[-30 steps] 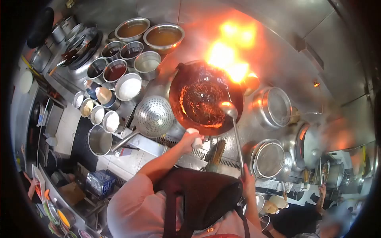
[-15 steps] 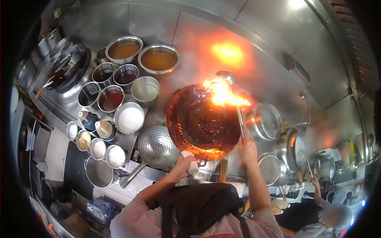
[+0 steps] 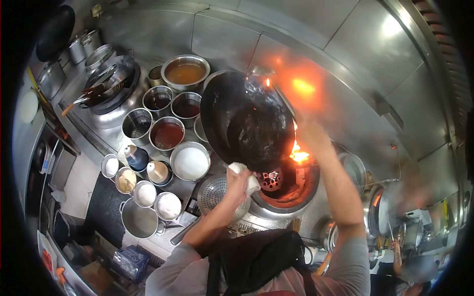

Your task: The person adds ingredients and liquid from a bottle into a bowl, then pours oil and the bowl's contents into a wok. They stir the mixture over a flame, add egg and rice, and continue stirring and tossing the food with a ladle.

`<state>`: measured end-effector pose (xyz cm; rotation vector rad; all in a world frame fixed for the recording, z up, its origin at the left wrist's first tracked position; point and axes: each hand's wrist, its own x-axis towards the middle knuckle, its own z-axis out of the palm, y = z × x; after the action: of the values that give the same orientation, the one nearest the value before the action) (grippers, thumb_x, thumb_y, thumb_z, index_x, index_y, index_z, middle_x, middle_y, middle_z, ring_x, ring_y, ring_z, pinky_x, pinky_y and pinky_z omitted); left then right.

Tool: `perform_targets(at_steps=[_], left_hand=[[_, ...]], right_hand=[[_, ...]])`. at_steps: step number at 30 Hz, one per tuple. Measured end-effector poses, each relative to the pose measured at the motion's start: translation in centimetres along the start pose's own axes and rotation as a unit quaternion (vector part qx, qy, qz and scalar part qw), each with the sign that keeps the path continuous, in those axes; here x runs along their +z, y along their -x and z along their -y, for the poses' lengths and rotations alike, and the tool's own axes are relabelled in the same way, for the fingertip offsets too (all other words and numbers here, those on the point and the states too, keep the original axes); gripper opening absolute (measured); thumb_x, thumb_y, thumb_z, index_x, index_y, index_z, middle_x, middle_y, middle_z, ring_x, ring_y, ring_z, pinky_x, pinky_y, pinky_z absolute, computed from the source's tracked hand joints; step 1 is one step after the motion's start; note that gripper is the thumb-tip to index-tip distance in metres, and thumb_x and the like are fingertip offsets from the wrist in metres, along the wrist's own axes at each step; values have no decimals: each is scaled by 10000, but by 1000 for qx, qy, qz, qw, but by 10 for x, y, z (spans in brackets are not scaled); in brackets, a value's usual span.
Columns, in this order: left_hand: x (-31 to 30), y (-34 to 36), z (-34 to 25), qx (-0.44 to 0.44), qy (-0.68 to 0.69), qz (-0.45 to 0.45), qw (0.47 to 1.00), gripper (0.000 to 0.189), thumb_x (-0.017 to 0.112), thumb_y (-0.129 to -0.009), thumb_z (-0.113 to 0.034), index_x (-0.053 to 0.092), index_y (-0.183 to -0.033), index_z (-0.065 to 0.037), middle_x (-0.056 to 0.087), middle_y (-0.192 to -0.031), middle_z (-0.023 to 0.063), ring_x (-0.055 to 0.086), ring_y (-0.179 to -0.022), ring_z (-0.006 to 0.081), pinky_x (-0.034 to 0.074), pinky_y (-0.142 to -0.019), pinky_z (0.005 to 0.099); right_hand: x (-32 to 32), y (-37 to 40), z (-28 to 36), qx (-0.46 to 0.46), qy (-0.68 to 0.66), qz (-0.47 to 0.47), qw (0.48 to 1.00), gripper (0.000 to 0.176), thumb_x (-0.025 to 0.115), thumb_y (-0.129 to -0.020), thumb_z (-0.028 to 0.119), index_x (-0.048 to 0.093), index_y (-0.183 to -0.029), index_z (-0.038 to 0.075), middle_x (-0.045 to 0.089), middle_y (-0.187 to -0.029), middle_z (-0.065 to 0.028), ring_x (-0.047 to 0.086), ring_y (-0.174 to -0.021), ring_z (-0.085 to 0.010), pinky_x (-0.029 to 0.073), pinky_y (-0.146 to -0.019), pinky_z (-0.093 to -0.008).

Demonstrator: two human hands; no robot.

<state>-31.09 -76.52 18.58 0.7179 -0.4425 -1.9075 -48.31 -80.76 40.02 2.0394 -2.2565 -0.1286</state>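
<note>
A large dark wok (image 3: 247, 118) is raised and tilted off the glowing burner (image 3: 308, 195), partly covering it. My left hand (image 3: 237, 185) grips the wok's near rim through a folded white cloth (image 3: 252, 184); the part of the wok under the cloth is hidden. My right hand (image 3: 314, 135) is closed on the long handle of a metal ladle (image 3: 284, 101), whose bowl lies near the wok's far rim. Inside the wok is a shiny wet surface. Flames (image 3: 298, 155) rise at the wok's right edge, from the burner.
Left of the wok stand several pots of dark and red sauces (image 3: 167, 133), a bowl of amber liquid (image 3: 185, 73) and containers of white powder (image 3: 190, 161). A perforated strainer (image 3: 217, 195) lies beside my left forearm. Another person's arm (image 3: 396, 256) shows at lower right.
The wok has come up off the burner, moved left and tilted, exposing the glowing burner. The large flame at its rim has shrunk. Both hands moved up, and the view shifted.
</note>
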Motion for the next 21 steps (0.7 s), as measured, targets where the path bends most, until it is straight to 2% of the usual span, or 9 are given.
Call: perform_targets(at_steps=[2,4,6,8,13,15,18,20,21], left_hand=[[9,-15,-20,33,22,-17,999,160,487,-861,37,467,-997,-45,598,-792,128,646,-627,243,574,-476,390],[12,-38,-34,72,12,-62,995,88,502,-860,17,469,-923,-34,579,-745,122,638,-605,241,562,-475,387],[13,-63,-45,108,-3,-84,991,63,505,-859,12,475,-895,-31,572,-732,119,634,-594,239,553,-466,385],[18,-79,-61,152,12,-120,981,184,546,-828,29,414,-944,-25,535,-790,121,585,-574,214,549,-501,379],[4,-136,-87,177,-74,-78,978,274,555,-801,29,383,-1012,-4,534,-914,139,599,-672,202,539,-544,354],[14,-151,-98,251,-85,-177,948,359,567,-789,20,351,-1076,10,527,-958,150,594,-724,192,533,-569,338],[25,-175,-113,252,-128,-244,928,378,574,-787,-7,352,-1092,24,523,-978,159,590,-768,200,534,-569,338],[28,-189,-118,262,-150,-283,910,353,578,-784,-16,373,-1071,11,526,-988,163,590,-772,202,535,-550,345],[27,-195,-120,273,-166,-282,905,387,582,-786,-22,355,-1097,18,518,-1015,175,590,-795,219,540,-572,359]], right_hand=[[-14,-42,11,-14,-9,20,1000,441,509,-831,34,442,-1266,13,670,-945,-273,663,-915,-432,524,-824,-523],[-37,-75,33,-27,-12,12,1000,420,551,-828,75,488,-1240,21,685,-995,-223,672,-918,-403,534,-823,-498],[-49,-107,50,-63,-30,5,998,311,569,-814,82,611,-1112,6,696,-973,-214,680,-897,-389,545,-779,-485],[-60,-137,66,-119,-33,25,992,212,584,-778,61,696,-946,-5,703,-908,-220,695,-836,-365,551,-714,-474],[-81,-205,108,-107,-69,107,986,205,558,-747,18,697,-888,-38,697,-758,-191,690,-674,-305,531,-596,-433],[-77,-234,119,-120,-81,109,983,205,542,-758,11,687,-890,-48,688,-727,-182,680,-647,-297,524,-568,-429],[-83,-243,134,-86,-151,105,979,209,507,-790,4,666,-911,-56,666,-703,-169,646,-590,-266,504,-500,-408],[-82,-246,138,-99,-197,62,973,153,595,-788,79,667,-721,-37,628,-583,-162,634,-515,-257,482,-460,-397],[-80,-250,140,-97,-201,61,973,153,595,-788,79,667,-721,-37,628,-583,-162,634,-515,-257,482,-460,-397]])
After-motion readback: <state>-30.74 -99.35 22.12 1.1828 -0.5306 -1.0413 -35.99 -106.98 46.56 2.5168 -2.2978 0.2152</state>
